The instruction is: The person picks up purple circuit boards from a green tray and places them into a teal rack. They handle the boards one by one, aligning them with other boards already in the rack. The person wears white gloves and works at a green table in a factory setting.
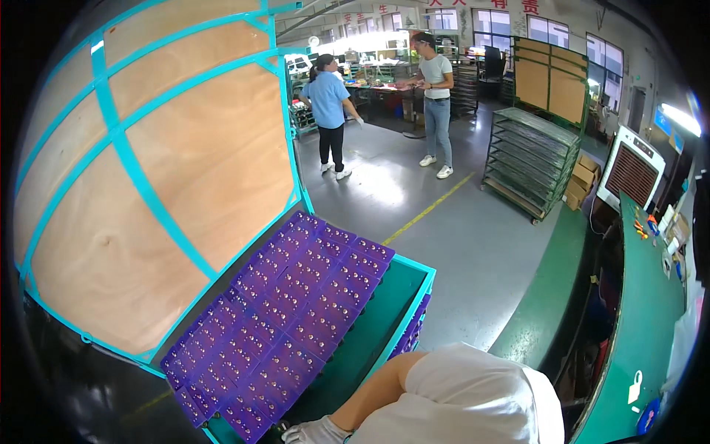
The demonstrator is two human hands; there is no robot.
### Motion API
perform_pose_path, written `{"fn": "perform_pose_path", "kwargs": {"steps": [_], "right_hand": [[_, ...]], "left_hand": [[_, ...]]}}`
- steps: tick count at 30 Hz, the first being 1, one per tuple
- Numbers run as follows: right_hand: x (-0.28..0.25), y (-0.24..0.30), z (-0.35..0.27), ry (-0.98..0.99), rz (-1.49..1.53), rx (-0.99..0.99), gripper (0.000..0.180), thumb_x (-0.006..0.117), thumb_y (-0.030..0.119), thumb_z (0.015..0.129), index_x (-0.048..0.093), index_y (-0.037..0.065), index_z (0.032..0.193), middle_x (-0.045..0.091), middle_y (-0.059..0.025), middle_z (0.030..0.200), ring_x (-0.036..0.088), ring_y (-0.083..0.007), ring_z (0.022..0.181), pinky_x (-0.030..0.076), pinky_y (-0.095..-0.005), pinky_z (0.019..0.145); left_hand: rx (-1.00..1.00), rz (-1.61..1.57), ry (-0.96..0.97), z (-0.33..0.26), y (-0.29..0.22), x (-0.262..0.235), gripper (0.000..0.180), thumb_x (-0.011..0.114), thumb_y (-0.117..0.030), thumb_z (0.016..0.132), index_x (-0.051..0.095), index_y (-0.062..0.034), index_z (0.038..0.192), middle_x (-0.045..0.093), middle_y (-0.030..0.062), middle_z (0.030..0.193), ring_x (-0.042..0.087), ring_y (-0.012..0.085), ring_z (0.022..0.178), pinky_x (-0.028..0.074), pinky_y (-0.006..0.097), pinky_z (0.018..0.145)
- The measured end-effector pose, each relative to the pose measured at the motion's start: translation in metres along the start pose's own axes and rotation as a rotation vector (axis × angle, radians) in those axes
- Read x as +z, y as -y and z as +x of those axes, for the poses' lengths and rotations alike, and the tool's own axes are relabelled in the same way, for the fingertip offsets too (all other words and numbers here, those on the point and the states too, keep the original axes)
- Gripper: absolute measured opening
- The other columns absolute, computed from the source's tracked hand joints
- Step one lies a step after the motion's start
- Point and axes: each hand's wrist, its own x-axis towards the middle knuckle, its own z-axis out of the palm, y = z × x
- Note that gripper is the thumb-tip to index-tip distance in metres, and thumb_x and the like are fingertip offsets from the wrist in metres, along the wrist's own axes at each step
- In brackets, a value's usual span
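Note:
My right hand [316, 431], in a pale glove, shows at the bottom edge, below a white short sleeve [473, 392] and bare forearm. Its fingers are partly cut off by the frame, so their grip cannot be made out. They lie beside a small dark part [280, 427] at the lower right edge of the boards. The purple circuit boards [292, 296], dotted with shiny round parts, lie side by side in a slanted sheet across a teal-framed cart [427, 280]. A strip of its green surface shows along their right side. My left hand is out of view.
A tall wooden panel [200, 170] with teal bars rises at the left. A green workbench [651, 296] runs along the right, near an air cooler [631, 172]. A wire rack [529, 159] stands beyond. Two people [327, 100] [436, 81] stand farther back.

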Motion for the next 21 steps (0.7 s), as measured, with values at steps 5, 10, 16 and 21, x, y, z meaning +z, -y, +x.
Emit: {"fn": "perform_pose_path", "kwargs": {"steps": [5, 10, 16, 21], "right_hand": [[0.000, 0.003, -0.020, -0.158, -0.077, 0.025, 0.031, 0.062, 0.039, 0.082, 0.057, 0.009, 0.074, 0.056, -0.0198, 0.105, 0.056, -0.0397, 0.100, 0.045, -0.0566, 0.084], [-0.007, 0.012, -0.018, -0.065, -0.054, 0.246, 0.039, 0.065, 0.033, 0.066, 0.055, 0.006, 0.091, 0.050, -0.0183, 0.097, 0.053, -0.0367, 0.081, 0.044, -0.0521, 0.067], [-0.037, 0.028, -0.025, 0.158, -0.216, 0.580, 0.033, 0.064, 0.034, 0.079, 0.062, 0.011, 0.102, 0.053, -0.0123, 0.076, 0.055, -0.0295, 0.064, 0.044, -0.0450, 0.054], [-0.017, 0.029, -0.057, 0.222, -0.186, 0.677, 0.056, 0.065, 0.032, 0.081, 0.051, 0.008, 0.130, 0.060, -0.0084, 0.066, 0.060, -0.0279, 0.054, 0.046, -0.0447, 0.050]], "left_hand": [[-0.149, -0.226, 0.273, 0.032, -0.037, -0.037, 0.036, 0.044, -0.014, 0.097, 0.054, 0.0006, 0.128, 0.039, 0.0385, 0.137, 0.043, 0.0554, 0.120, 0.036, 0.058, 0.101], [-0.339, -0.223, 0.246, -0.002, -0.003, -0.024, 0.039, 0.047, -0.018, 0.096, 0.054, 0.0025, 0.129, 0.038, 0.0280, 0.144, 0.043, 0.0426, 0.127, 0.034, 0.054, 0.105], [-0.277, 0.031, 0.290, 0.004, -0.007, -0.005, 0.050, 0.058, -0.001, 0.082, 0.054, -0.0049, 0.131, 0.052, 0.0243, 0.132, 0.048, 0.0413, 0.123, 0.038, 0.045, 0.105], [-0.342, 0.056, 0.166, -0.009, -0.006, -0.011, 0.058, 0.065, 0.008, 0.075, 0.055, -0.0073, 0.129, 0.063, 0.0174, 0.107, 0.063, 0.0343, 0.094, 0.052, 0.041, 0.083]]}}
